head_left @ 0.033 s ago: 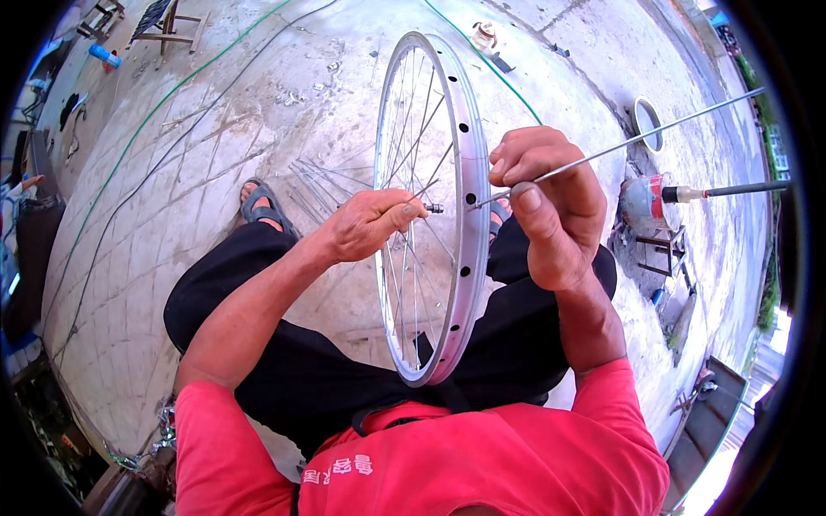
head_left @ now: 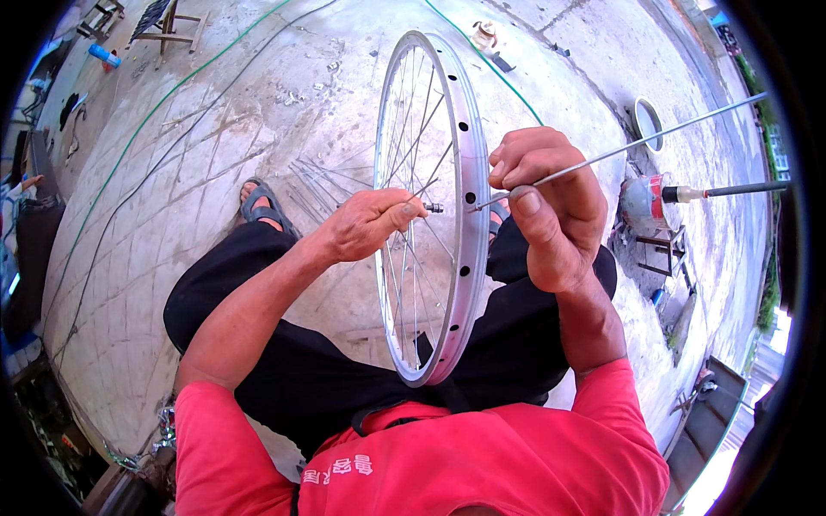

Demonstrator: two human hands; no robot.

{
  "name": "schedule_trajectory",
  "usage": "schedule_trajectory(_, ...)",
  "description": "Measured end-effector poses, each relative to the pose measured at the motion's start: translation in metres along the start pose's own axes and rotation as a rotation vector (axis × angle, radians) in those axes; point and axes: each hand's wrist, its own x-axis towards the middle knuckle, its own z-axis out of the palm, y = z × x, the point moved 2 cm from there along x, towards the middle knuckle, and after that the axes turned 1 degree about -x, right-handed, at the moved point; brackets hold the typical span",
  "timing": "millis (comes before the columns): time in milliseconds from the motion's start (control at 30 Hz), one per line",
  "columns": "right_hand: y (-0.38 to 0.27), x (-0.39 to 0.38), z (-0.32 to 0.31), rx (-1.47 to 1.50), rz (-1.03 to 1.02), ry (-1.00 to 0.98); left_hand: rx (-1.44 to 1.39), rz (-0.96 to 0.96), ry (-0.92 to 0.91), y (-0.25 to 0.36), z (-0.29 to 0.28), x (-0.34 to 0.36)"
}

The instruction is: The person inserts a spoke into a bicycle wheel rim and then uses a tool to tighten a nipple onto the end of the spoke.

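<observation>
A silver bicycle rim (head_left: 465, 301), with a row of dark holes, stands upright between my knees, laced with thin spokes. Loose spokes (head_left: 318, 185) fan out left of it; whether they rest on the floor is unclear. My left hand (head_left: 374, 224) is closed at the hub (head_left: 433, 208), whose axle end shows beside the fingertips. My right hand (head_left: 551, 206), right of the rim, pinches a long thin metal rod (head_left: 654, 133) between thumb and curled fingers. The rod's lower end meets a rim hole, and its far end slants up to the right.
My sandalled feet rest on concrete (head_left: 129, 292). Right are a tub (head_left: 645, 202) with a pole across it, a small stool and a white ring-shaped object (head_left: 647, 125). Folding seats (head_left: 163, 26), hoses and a blue bottle lie upper left. Another person's hand (head_left: 33, 181) shows far left.
</observation>
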Motion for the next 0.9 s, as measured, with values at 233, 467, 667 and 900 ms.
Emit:
schedule_trajectory(233,-0.004,0.001,-0.001,-0.194,-0.043,-0.006,0.017,0.007,0.000,-0.003,-0.001,0.001)
schedule_trajectory(467,-0.012,0.009,0.000,-0.427,-0.125,-0.047,0.045,0.077,-0.014,-0.004,-0.001,0.003)
schedule_trajectory(667,-0.015,0.009,0.001,-0.460,-0.144,-0.056,0.130,0.147,0.006,-0.005,0.001,0.006)
schedule_trajectory(900,-0.011,0.009,-0.001,-0.512,-0.162,-0.057,0.118,0.134,-0.018,-0.006,0.000,0.008)
